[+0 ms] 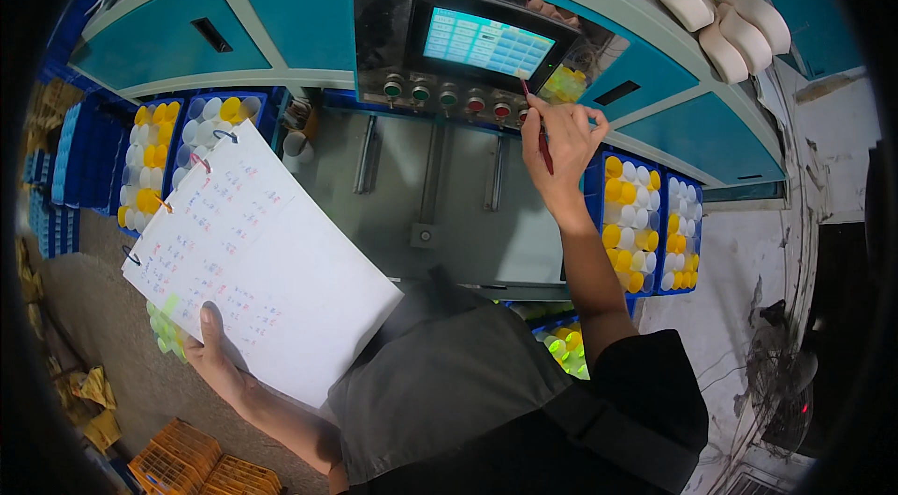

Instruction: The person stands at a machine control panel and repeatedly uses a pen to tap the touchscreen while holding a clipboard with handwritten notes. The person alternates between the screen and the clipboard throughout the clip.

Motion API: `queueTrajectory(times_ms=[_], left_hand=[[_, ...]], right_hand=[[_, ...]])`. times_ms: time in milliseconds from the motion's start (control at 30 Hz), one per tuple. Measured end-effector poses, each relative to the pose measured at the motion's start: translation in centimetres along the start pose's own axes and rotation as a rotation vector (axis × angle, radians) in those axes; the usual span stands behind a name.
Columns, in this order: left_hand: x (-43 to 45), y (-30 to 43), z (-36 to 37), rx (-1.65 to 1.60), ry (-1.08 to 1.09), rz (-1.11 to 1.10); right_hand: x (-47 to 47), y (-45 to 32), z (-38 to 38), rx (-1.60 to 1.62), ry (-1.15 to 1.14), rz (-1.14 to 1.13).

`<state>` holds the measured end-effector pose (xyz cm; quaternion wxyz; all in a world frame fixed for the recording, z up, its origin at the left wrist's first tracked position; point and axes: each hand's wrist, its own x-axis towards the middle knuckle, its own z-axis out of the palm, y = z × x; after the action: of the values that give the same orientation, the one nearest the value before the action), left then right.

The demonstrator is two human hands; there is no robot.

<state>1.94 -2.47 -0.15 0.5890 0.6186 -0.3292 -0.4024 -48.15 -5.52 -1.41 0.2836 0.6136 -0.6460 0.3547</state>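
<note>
My left hand [221, 354] grips the lower edge of a ring-bound notebook [273, 263], its thumb pressed on a page of handwriting. Several coloured rings run along the notebook's far left side. A slim dark red pen [545, 151] is in my right hand [565, 144]. The pen's upper end meets the lower right edge of a lit touchscreen [487, 42], though I cannot tell whether it touches the glass. Below that screen runs a row of green push buttons [421, 93] and red push buttons [501, 110]; my right hand partly covers the last red one.
Blue crates [658, 270] of yellow and white cups flank the machine's metal bed [449, 249] on the right, with another blue crate [263, 105] on the left. White curved blocks [733, 39] lie on the machine top. Orange crates [175, 460] and a fan [782, 383] stand nearby.
</note>
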Motion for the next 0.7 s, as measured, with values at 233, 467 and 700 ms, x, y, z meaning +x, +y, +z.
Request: queueTrajectory(times_ms=[233,467,700], left_hand=[[0.0,0.1,0.2,0.010,0.015,0.005],[-0.3,0.5,0.6,0.025,0.072,-0.008],[-0.5,0.4,-0.1,0.013,0.022,0.035]], right_hand=[[0.9,-0.9,0.8,0.076,0.020,-0.050],[3.2,-2.8,2.9,0.097,0.009,-0.096],[2.2,-1.6,0.8,0.069,0.059,-0.013]])
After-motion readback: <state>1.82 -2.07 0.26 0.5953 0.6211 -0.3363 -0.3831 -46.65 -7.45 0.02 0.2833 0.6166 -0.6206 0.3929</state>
